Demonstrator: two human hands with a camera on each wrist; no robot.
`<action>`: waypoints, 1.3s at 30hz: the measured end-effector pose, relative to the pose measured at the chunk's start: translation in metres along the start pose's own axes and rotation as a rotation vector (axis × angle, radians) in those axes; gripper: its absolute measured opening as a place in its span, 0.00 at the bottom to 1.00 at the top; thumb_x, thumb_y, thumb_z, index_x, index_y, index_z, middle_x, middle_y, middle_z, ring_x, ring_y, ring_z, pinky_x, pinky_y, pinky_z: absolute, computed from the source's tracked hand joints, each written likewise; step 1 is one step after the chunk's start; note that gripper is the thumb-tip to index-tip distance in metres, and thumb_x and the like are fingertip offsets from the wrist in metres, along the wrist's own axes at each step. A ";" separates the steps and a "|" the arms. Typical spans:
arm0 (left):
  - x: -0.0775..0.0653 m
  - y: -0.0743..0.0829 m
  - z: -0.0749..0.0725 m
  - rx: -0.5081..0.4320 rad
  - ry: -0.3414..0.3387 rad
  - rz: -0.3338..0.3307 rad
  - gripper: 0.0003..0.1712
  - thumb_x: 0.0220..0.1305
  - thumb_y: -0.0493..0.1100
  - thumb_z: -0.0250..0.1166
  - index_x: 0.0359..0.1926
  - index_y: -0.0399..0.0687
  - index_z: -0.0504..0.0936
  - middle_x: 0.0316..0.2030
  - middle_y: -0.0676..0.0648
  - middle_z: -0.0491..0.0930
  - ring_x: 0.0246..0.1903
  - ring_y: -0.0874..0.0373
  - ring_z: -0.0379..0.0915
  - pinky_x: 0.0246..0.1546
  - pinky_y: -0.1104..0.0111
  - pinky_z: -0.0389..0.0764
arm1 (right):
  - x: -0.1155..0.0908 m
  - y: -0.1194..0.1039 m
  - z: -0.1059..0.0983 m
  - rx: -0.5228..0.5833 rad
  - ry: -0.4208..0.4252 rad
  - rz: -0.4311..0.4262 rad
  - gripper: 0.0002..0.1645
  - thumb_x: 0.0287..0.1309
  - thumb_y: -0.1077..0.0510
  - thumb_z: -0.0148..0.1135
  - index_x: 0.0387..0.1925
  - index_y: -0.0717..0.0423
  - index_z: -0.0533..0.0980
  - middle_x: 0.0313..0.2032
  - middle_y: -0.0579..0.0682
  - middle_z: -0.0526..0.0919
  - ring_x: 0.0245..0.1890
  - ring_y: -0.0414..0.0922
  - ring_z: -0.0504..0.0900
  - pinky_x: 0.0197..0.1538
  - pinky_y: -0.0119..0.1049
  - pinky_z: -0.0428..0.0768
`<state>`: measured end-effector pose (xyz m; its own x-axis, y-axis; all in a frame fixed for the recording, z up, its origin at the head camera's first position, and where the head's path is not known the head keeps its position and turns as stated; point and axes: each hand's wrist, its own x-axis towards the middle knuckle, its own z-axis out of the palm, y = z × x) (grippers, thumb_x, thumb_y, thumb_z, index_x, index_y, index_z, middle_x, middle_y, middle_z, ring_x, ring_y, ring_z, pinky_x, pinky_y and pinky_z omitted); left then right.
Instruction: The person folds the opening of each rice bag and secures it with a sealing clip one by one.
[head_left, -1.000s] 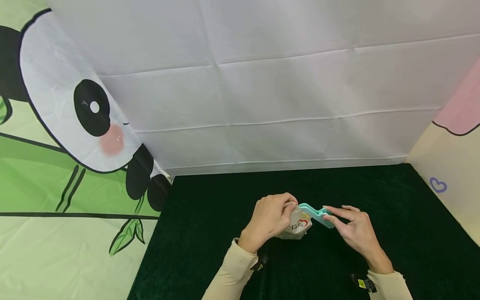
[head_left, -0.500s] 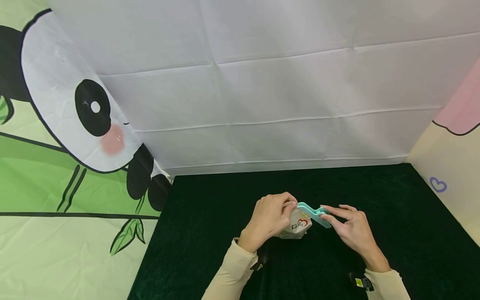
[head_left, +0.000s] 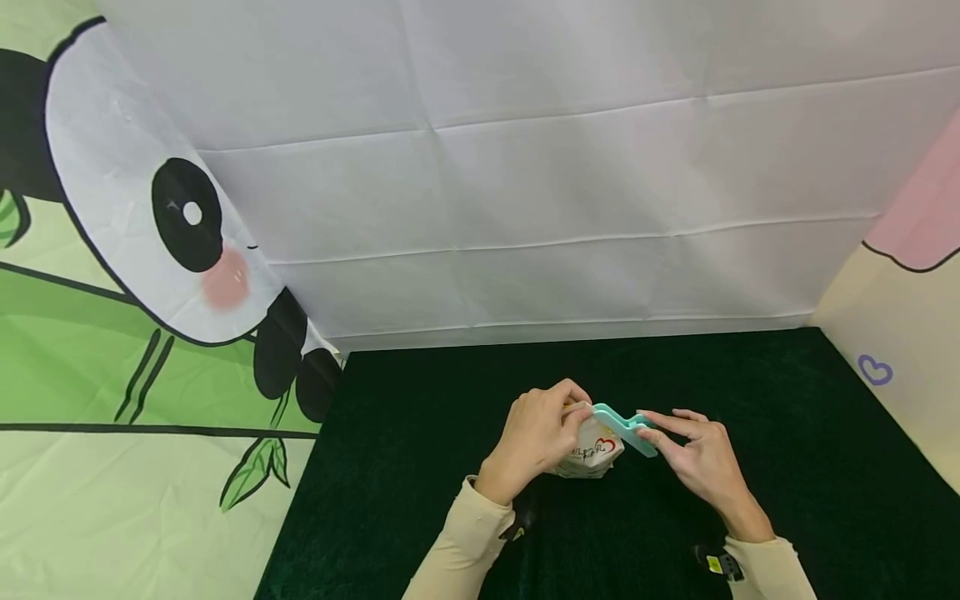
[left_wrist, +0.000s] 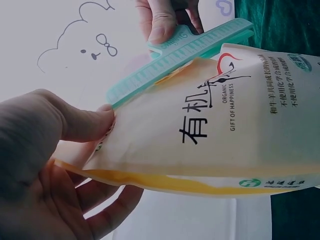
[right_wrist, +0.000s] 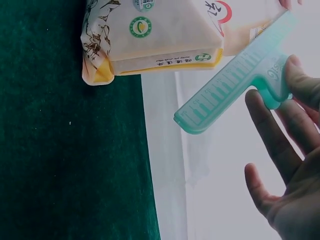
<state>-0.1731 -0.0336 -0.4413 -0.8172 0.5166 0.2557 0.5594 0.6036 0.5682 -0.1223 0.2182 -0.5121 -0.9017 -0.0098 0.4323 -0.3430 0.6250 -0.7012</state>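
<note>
A cream paper-like food bag [left_wrist: 165, 135] with yellow edges, black lettering and a red heart-like mark stands on the dark green cloth in the head view. My left hand [head_left: 536, 433] pinches its folded top between thumb and fingers. With thumb and fingertips, my right hand [head_left: 705, 458] squeezes the handle of a turquoise bag clip [right_wrist: 240, 70]. The clip's long toothed bar slants along the bag's top edge in the left wrist view. One end reaches close to my left thumb. Whether the bar grips the bag cannot be told.
Dark green cloth [head_left: 420, 433] covers the table. A white sheet [head_left: 525, 208] hangs behind it, with a panda-printed cloth [head_left: 150, 250] on the left and a cream and pink printed one [head_left: 907, 333] on the right.
My right hand and the bag clip have shifted slightly left, toward the bag's top. My left hand and the bag stay nearly in place.
</note>
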 end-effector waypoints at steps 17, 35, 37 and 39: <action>-0.003 -0.004 0.001 -0.085 -0.006 -0.028 0.07 0.77 0.49 0.66 0.46 0.54 0.87 0.38 0.55 0.90 0.31 0.71 0.76 0.34 0.77 0.76 | 0.001 -0.002 -0.006 0.065 -0.152 0.163 0.19 0.72 0.53 0.68 0.61 0.52 0.85 0.55 0.57 0.91 0.45 0.36 0.87 0.48 0.32 0.83; -0.011 -0.018 0.007 -0.189 -0.010 -0.099 0.13 0.77 0.56 0.65 0.52 0.57 0.86 0.46 0.55 0.89 0.40 0.67 0.78 0.42 0.74 0.80 | 0.002 0.001 -0.001 0.077 -0.129 0.139 0.19 0.74 0.54 0.67 0.62 0.51 0.83 0.53 0.51 0.91 0.47 0.27 0.82 0.54 0.35 0.82; -0.014 -0.022 0.008 -0.199 -0.024 -0.109 0.15 0.76 0.56 0.66 0.55 0.58 0.85 0.50 0.54 0.88 0.42 0.65 0.78 0.44 0.73 0.80 | 0.002 0.001 -0.001 0.077 -0.129 0.140 0.19 0.74 0.54 0.67 0.63 0.51 0.83 0.54 0.51 0.91 0.47 0.27 0.82 0.55 0.35 0.81; -0.017 -0.025 0.010 -0.210 -0.045 -0.128 0.18 0.74 0.56 0.68 0.59 0.58 0.83 0.53 0.53 0.87 0.45 0.64 0.78 0.45 0.72 0.80 | 0.002 0.001 -0.001 0.080 -0.134 0.146 0.19 0.74 0.54 0.66 0.63 0.49 0.83 0.54 0.51 0.91 0.48 0.26 0.81 0.56 0.37 0.82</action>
<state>-0.1716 -0.0516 -0.4678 -0.8696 0.4739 0.1387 0.4068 0.5284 0.7452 -0.1242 0.2200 -0.5116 -0.9684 -0.0312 0.2473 -0.2214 0.5638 -0.7957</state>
